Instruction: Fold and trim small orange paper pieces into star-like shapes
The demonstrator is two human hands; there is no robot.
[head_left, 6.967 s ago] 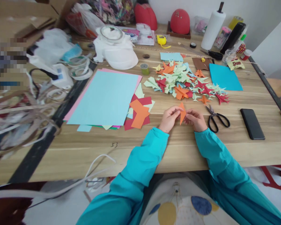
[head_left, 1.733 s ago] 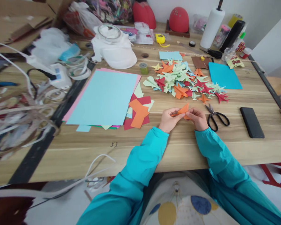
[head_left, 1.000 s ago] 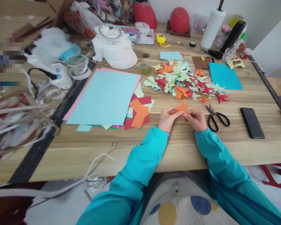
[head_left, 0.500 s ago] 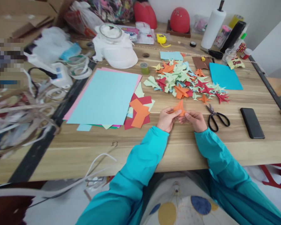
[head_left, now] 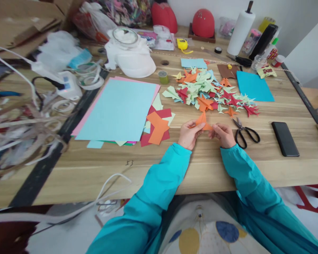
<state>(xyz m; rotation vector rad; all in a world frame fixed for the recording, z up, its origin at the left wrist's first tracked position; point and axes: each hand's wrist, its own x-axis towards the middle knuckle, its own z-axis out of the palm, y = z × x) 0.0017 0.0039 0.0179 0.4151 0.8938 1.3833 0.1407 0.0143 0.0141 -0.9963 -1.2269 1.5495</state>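
Observation:
Between my hands, above the table, is a folded piece of orange paper (head_left: 202,120) with a narrow point aimed away from me. My left hand (head_left: 189,134) pinches its left side, thumb on top. At the right corner my right hand (head_left: 222,134) closes thumb and fingers on the paper's edge. Just beyond lies a heap of folded paper shapes (head_left: 201,86) in pale green, orange, red and blue. Black-handled scissors (head_left: 245,133) rest open to the right of my right hand. Loose orange and red paper pieces (head_left: 159,127) lie left of my left hand.
A stack of coloured sheets (head_left: 116,109) with light blue on top is at left. A phone (head_left: 285,139) lies at right, blue paper (head_left: 254,85) behind it. White straps and cords (head_left: 42,123) crowd the far left. A spool (head_left: 163,77) stands behind the heap.
My right hand has shifted slightly right, and its fingers have moved from under the paper to its right corner. More of the orange paper shows now. My left hand stays nearly in place.

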